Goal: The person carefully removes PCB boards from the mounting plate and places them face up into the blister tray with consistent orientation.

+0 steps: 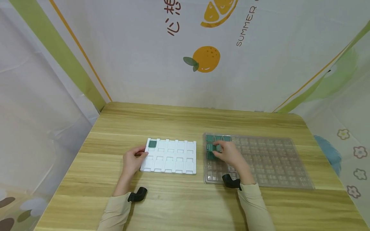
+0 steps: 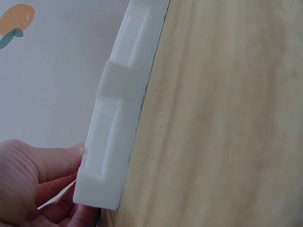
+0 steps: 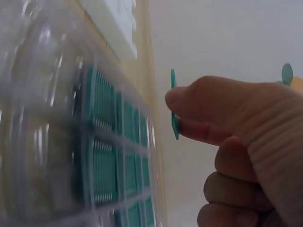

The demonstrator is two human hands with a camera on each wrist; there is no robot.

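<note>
My right hand (image 1: 229, 154) pinches a thin green circuit board (image 3: 175, 127) between thumb and fingers. In the right wrist view the board is seen edge-on, raised above the clear plastic tray (image 1: 268, 162). Several more green boards (image 3: 102, 101) sit in that tray's cells at its left end, below the hand. My left hand (image 1: 133, 162) holds the left edge of a white tray (image 1: 170, 154), thumb and fingers at its rim. One green board (image 1: 152, 144) lies in the white tray's far left pocket; the other pockets are bare.
Both trays lie side by side on a wooden table (image 1: 173, 199), with a narrow strip of wood between them. A printed curtain (image 1: 138, 64) hangs behind the far table edge. Black wrist mounts (image 1: 138, 194) stick out from both sleeves.
</note>
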